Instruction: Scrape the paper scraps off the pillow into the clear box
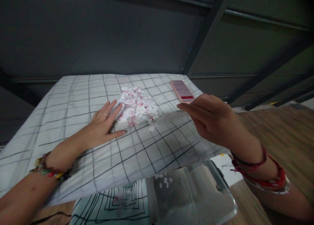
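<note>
Spreading its fingers and thumb apart, the left hand (pixel 104 120) rests at the edge of a heap of paper scraps (pixel 137 103), which lies at its two o'clock on the checked cloth (pixel 80 103). The right hand (pixel 213 120) has its fingertips pinched together (whether on a cloth fold, I cannot tell), with a phone (pixel 181 90) at their twelve and a clear box (pixel 211 189) at the heap's five o'clock.

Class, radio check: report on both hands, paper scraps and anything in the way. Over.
Left hand open, against paper scraps. Right hand pinched, hold unclear. Scraps heaped on checked cloth. Possible obstacle: phone close by right hand.
</note>
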The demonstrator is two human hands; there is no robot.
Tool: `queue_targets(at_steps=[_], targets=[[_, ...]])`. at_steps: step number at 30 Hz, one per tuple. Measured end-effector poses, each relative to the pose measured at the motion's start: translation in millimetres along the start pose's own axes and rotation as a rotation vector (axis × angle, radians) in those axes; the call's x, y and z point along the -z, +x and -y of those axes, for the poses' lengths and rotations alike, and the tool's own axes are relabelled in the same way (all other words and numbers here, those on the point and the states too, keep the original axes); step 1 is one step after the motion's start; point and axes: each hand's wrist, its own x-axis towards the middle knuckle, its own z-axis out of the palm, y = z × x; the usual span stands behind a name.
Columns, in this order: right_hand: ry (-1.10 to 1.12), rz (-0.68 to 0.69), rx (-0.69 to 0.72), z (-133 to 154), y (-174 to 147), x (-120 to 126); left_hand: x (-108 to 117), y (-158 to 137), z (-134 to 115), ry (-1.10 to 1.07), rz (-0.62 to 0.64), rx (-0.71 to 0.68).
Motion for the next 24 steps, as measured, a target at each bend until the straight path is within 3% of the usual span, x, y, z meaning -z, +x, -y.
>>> queue_targets(at_steps=[19, 24], targets=[[0.03, -0.037, -0.002, 5, -7, 7, 0, -18, 0, 0.018, 0.037, -0.007], [0.054, 0.014, -0.011, 10, -6, 8, -1, -23, 1, 0.028, 0.018, 0.003]])
